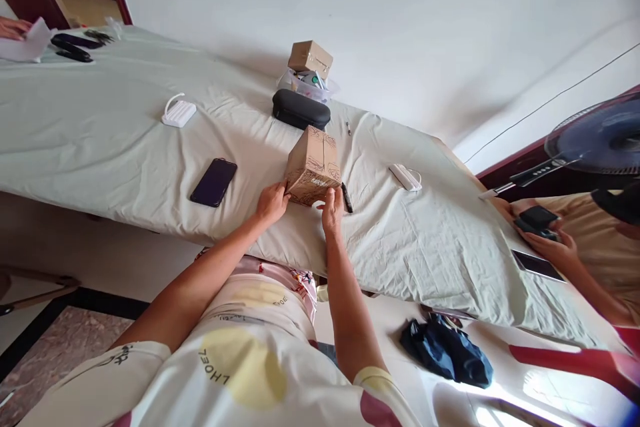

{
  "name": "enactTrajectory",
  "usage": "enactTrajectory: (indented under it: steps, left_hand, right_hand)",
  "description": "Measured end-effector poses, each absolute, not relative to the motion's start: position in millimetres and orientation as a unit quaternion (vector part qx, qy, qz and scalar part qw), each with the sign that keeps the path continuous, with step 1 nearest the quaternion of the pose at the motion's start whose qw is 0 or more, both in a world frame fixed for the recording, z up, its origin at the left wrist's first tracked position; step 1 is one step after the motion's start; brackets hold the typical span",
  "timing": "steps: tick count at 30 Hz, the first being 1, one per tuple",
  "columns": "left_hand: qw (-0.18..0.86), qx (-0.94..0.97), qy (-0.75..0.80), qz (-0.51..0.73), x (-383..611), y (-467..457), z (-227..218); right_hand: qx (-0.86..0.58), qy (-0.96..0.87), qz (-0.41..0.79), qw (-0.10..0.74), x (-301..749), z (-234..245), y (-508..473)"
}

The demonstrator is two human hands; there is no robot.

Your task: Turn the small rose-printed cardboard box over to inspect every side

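A brown cardboard box (314, 163) with dark line drawings over its sides stands on the cloth-covered table in front of me. My left hand (273, 203) is closed on the box's near left lower corner, thumb and fingers pressed to it. At the near right corner, my right hand (332, 212) grips the edge, its fingertips partly hidden against the cardboard. Just right of that hand lies a black pen-like object (347, 198). Behind the box is a black zip case (301, 109).
A plastic tub (330, 88) of small items, topped by a smaller carton (311, 59), stands by the wall. A dark phone (214, 182) and white corded devices (180, 113) lie around. At right, another person's hands hold a black object (537, 221) near a fan (600, 137).
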State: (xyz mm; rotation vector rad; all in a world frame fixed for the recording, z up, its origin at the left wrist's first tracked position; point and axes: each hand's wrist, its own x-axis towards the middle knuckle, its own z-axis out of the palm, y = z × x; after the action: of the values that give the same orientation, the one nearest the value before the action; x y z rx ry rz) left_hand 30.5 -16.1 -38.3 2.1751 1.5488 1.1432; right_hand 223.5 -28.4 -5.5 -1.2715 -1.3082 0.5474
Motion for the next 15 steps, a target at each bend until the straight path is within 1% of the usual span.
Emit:
enactTrajectory:
  steps: [4,8,10,15]
  left_hand:
    - [0.144,0.71,0.514,0.46,27,-16,-37]
    - [0.129,0.674,0.498,0.531,21,-18,-33]
    - [0.116,0.661,0.495,0.552,19,-18,-31]
    - [0.091,0.661,0.476,0.573,18,-17,-29]
  right_hand:
    - [-0.505,-0.559,0.297,0.587,220,-12,-34]
    - [-0.48,-0.571,0.335,0.575,214,-10,-41]
    - [-0.492,-0.576,0.301,0.58,212,-9,-43]
    - [-0.533,-0.554,0.159,0.62,220,-6,-46]
